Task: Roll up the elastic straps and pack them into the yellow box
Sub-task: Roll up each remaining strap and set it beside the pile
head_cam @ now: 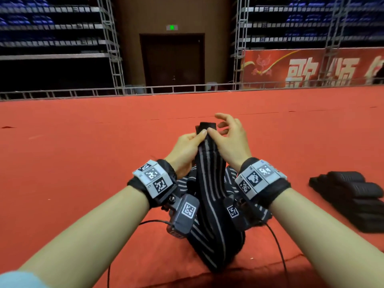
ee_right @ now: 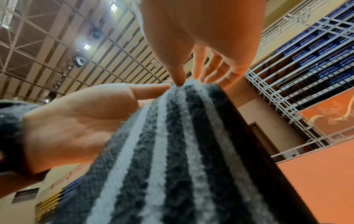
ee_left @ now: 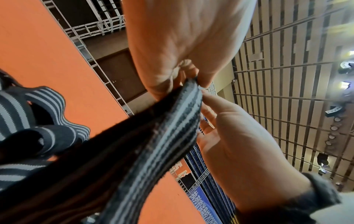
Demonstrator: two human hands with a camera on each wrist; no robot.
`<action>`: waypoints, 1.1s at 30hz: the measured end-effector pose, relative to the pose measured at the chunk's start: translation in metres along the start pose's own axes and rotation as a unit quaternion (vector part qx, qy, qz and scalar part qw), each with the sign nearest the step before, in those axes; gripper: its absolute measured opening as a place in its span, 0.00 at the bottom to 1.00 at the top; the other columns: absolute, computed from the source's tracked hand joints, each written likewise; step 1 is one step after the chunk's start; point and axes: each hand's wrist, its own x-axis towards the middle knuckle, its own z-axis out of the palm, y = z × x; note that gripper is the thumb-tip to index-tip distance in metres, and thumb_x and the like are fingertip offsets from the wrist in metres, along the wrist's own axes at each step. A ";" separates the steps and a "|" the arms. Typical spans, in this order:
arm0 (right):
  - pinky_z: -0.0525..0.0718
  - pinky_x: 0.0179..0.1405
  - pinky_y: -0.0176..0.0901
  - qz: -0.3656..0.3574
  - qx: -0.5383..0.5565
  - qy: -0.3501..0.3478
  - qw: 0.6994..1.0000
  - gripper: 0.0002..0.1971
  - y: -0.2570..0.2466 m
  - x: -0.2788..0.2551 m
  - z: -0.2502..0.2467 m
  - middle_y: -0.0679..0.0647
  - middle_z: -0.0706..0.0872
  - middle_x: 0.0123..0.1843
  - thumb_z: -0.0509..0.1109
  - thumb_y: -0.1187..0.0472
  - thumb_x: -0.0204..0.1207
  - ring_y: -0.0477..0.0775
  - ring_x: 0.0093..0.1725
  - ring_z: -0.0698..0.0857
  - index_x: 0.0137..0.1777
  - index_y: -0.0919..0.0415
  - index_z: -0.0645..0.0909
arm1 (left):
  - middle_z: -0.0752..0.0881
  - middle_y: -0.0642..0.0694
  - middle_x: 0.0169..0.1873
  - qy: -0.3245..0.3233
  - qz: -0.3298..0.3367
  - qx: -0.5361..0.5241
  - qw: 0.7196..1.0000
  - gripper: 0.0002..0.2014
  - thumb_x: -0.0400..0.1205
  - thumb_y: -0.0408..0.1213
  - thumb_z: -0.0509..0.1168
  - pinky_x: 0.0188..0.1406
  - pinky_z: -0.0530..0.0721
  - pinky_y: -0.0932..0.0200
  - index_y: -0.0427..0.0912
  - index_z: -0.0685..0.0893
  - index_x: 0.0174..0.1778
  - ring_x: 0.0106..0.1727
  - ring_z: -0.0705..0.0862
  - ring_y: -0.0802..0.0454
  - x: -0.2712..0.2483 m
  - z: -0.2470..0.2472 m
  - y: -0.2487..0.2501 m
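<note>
Above the red carpet, head view: left hand and right hand pinch the striped elastic strap near its black far end; rolled black straps lie right. Left wrist view: left hand grips the strap's edge. Right wrist view: right hand pinches its top, other fingers loose.

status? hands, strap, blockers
Left hand and right hand both pinch the striped strap near its top end, unrolled. Yellow box not in view. Nothing in the way.
</note>
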 end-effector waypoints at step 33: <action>0.85 0.37 0.41 -0.115 0.294 -0.039 0.948 0.06 -0.160 0.016 -0.055 0.51 0.87 0.39 0.73 0.68 0.76 0.46 0.40 0.85 0.43 0.57 0.85 | 0.82 0.29 0.65 0.010 0.160 0.023 0.987 0.21 0.89 0.40 0.54 0.68 0.80 0.43 0.27 0.78 0.69 0.68 0.81 0.35 -0.034 -0.005 0.169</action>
